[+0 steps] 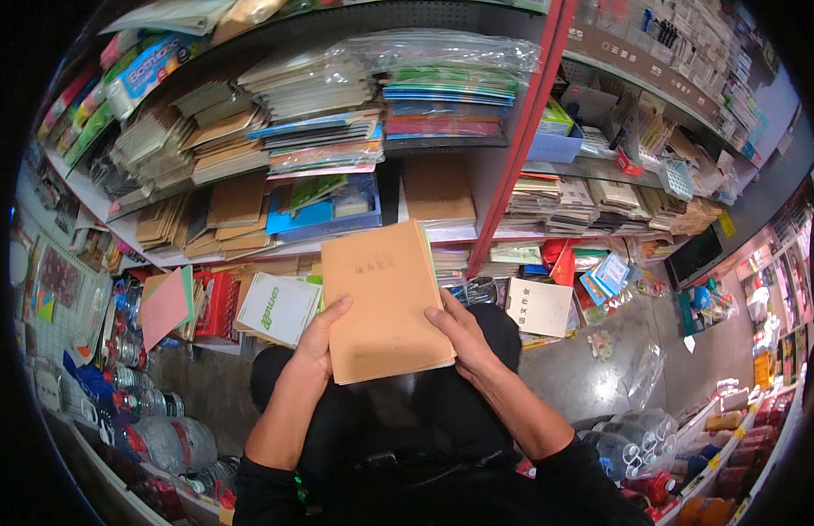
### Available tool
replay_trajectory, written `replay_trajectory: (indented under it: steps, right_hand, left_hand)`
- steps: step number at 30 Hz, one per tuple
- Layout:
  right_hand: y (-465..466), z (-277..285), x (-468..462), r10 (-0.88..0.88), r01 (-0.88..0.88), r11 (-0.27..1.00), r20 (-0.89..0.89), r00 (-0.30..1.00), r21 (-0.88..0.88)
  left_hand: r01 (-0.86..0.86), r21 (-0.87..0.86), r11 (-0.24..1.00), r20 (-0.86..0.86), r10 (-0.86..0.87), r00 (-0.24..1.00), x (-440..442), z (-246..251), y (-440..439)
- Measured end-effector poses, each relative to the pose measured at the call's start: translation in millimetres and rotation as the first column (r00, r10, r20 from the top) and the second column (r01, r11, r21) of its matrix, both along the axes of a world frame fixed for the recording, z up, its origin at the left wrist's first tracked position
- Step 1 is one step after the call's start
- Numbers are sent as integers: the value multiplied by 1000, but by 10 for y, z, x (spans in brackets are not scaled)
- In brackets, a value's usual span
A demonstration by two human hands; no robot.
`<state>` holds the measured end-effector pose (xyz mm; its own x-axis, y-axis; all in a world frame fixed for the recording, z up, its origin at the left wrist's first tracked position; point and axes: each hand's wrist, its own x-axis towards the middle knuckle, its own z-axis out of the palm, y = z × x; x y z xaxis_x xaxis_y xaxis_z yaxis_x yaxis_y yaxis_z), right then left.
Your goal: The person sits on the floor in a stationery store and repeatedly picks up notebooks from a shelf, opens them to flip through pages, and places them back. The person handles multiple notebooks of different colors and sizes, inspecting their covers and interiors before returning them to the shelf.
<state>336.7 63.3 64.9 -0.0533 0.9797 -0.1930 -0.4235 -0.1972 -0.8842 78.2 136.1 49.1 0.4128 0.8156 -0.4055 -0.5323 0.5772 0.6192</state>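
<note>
Both hands hold a small stack of notebooks (384, 309) with a tan kraft-paper cover on top, above my lap. My left hand (318, 332) grips the left edge, its thumb lying on the cover. On the right side, my right hand (464, 332) clasps the lower edge with the thumb on top. Green and white edges of further sheets or covers show along the stack's right side. The top cover bears faint writing. Beyond the stack's upper edge, a brown notebook (439, 187) rests on the lower shelf.
Shelves ahead carry stacked notebooks (321, 141) and a blue box (331, 220). At floor level are a white-and-green pad (280, 307), a red crate (216, 304) and a cream exercise book (540, 307). Large water bottles (173, 444) stand at left, more bottles (633, 440) at right.
</note>
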Motion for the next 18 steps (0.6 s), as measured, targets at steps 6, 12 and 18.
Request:
replay_trajectory:
  steps: [6,12,18]
  right_hand:
    - [48,-309,309,-142,143,987,13,990,-74]
    - [825,-275,868,-182,181,983,43,982,41]
    - [1481,-409,1140,-333,329,943,-161,929,-56]
  left_hand:
    - [154,-112,982,-56,-161,985,482,-279,328]
    - [192,-24,981,-11,-192,981,1035,-303,1220]
    - [222,16,975,-17,-222,975,1577,-383,2458]
